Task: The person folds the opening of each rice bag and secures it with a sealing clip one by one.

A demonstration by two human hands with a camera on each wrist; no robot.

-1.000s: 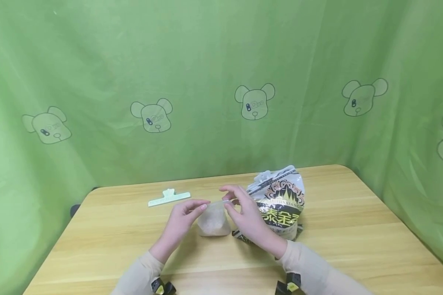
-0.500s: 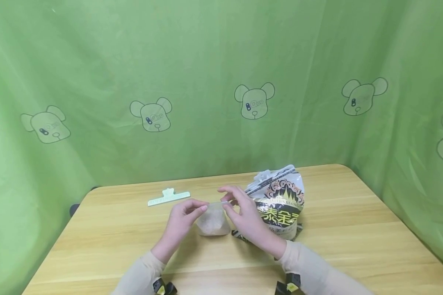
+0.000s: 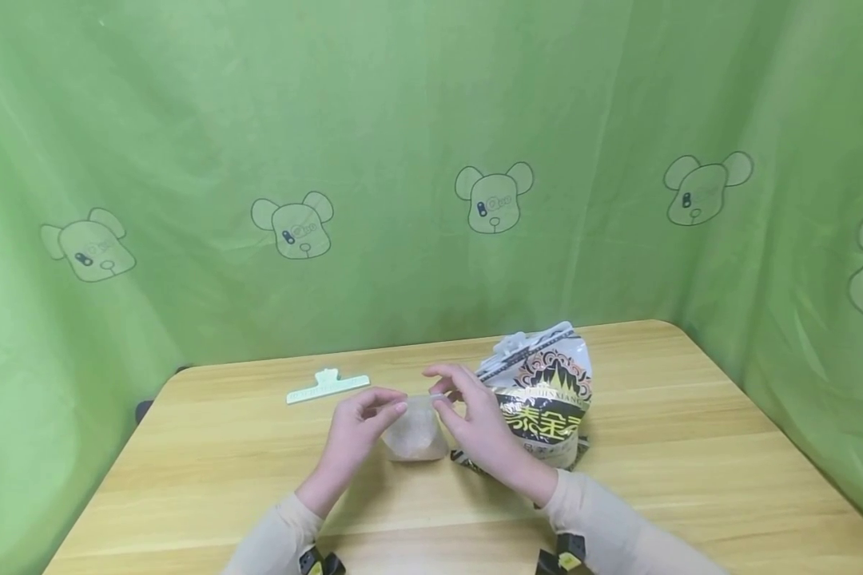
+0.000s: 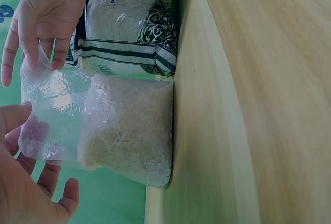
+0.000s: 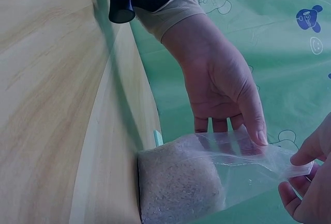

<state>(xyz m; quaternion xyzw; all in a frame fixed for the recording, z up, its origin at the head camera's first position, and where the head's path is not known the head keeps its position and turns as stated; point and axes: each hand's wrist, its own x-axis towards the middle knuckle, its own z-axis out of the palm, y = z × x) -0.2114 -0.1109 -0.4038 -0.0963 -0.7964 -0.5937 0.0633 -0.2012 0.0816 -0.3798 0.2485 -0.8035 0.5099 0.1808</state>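
Note:
A clear plastic bag of white rice (image 3: 415, 438) stands upright on the wooden table between my hands. Rice fills its lower part; the upper part is loose film. My left hand (image 3: 355, 423) pinches the top edge at the left corner between thumb and fingers. At the right corner my right hand (image 3: 483, 427) pinches the same edge, its index finger raised. In the left wrist view the bag (image 4: 129, 125) is stretched between the left hand (image 4: 31, 182) and the right hand (image 4: 49, 17). The right wrist view shows the left hand's thumb (image 5: 254, 115) against the film.
A large printed rice package (image 3: 546, 415) stands just right of the bag, with a pale clip (image 3: 512, 345) at its folded top. A mint-green bag clip (image 3: 327, 386) lies at the back left of the table (image 3: 662, 447). Green curtains (image 3: 403, 96) surround the table.
Almost nothing differs. Both hands keep their pinch on the bag's top edge, with only a very slight shift of the whole head view.

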